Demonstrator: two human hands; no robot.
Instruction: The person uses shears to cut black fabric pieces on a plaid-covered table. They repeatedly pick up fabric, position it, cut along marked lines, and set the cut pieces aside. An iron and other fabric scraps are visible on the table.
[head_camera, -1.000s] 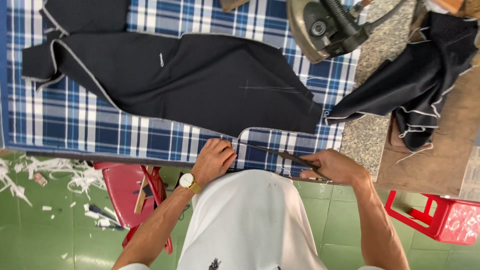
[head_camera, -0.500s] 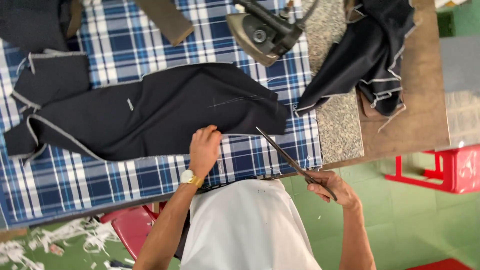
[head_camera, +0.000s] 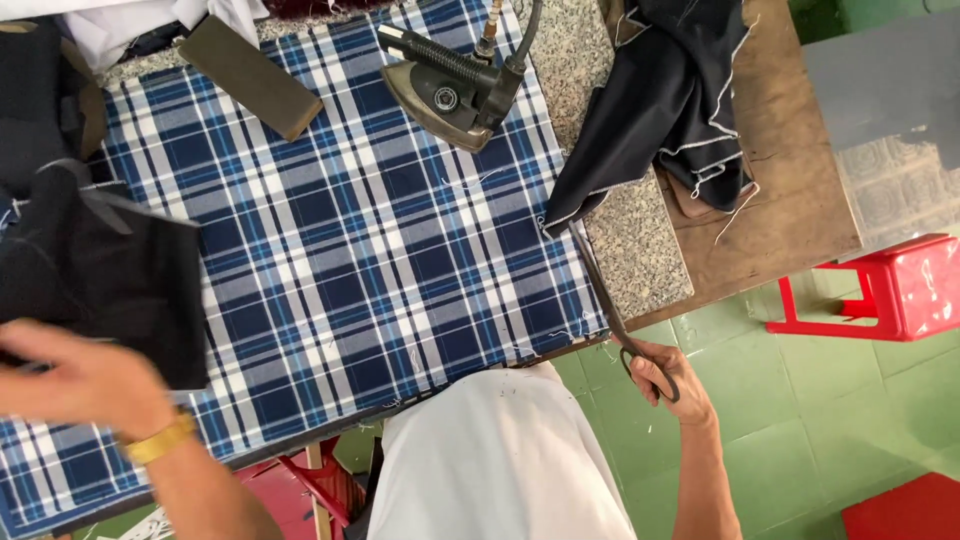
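Black cloth (head_camera: 100, 280), soft, light: at table's (head_camera: 380, 250) left edge, left hand (head_camera: 85, 385) blurred, grip unclear. Right hand (head_camera: 670, 380) clasps scissors (head_camera: 610, 310) by handles, at right edge.

Operator wore white sleeveless top (head_camera: 500, 460), plain, w/ faint dark specks near the front. Gold-coloured band sat on wrist of left hand (head_camera: 85, 380). Both forearms were bare; right hand (head_camera: 672, 380) wore no ring or band.

Left hand (head_camera: 85, 385), blurred, is gripping dark fabric (head_camera: 95, 270) at the left edge of the plaid-covered counter (head_camera: 380, 250). Right hand (head_camera: 668, 378) is holding long scissors (head_camera: 605, 300), blades pointing up toward another dark garment (head_camera: 660, 100). Iron (head_camera: 450, 85) is sitting at the counter's far side.
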